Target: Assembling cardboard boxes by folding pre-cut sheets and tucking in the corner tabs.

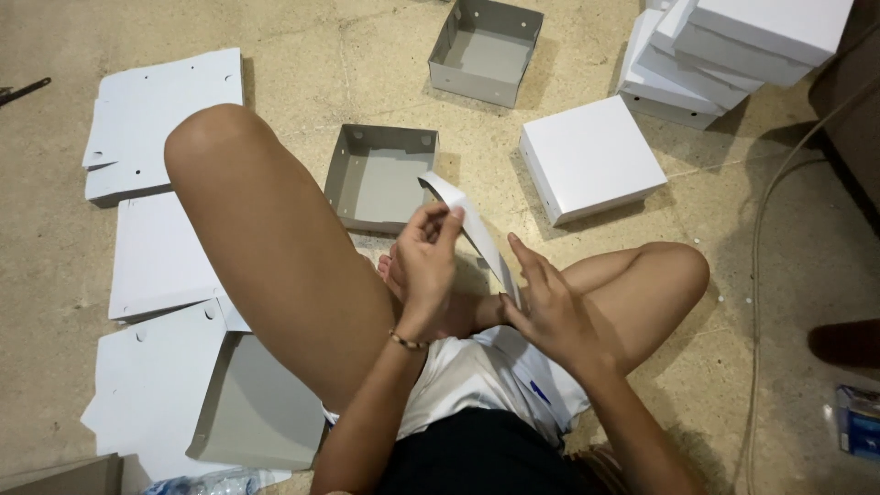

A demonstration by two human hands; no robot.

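**Two hands on one cardboard strip, boxes counted on the floor**

The person sits on the floor (752,302) with the left hand (427,261) pinched shut on the upper part of a single white cardboard strip (463,209), fingers and thumb closed on its edge. The right hand (548,307) is spread, fingers apart, pressed flat against the strip's lower end near the lap. Just beyond the hands lie two open grey trays: the near tray (380,176) and the far tray (486,48). To the right sits one closed white box (591,156), and far right a stack of closed white boxes (733,50), at least three. On the left, several flat white blanks (160,252) lie overlapping; their exact number cannot be told.
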